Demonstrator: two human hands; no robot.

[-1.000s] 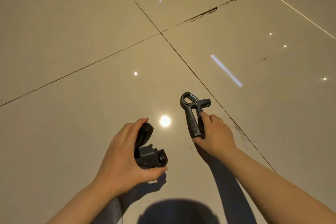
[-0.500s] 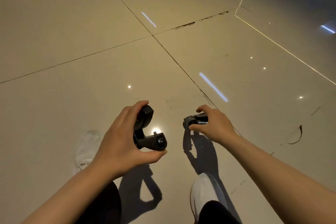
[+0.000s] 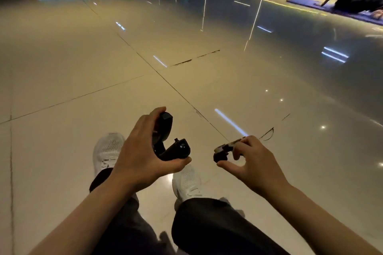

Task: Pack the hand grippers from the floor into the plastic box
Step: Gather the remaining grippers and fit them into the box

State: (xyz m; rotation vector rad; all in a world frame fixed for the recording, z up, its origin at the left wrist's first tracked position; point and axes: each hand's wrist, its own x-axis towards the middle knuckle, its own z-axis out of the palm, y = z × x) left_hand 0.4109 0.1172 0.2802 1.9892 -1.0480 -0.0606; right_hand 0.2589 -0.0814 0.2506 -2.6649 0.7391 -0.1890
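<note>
One black hand gripper (image 3: pixel 165 143) is clenched firmly in the left hand (image 3: pixel 141 151); a second hand gripper (image 3: pixel 222 151) is only pinched by the right hand (image 3: pixel 248 157), so it could be dropped onto the floor (image 3: pixel 83 58) while carried; the plastic box is not seen

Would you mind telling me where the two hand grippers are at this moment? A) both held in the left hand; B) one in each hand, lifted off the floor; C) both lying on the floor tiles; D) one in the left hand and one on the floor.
B: the left hand grips one black hand gripper, and the right hand holds the other hand gripper, both above the floor.
</note>
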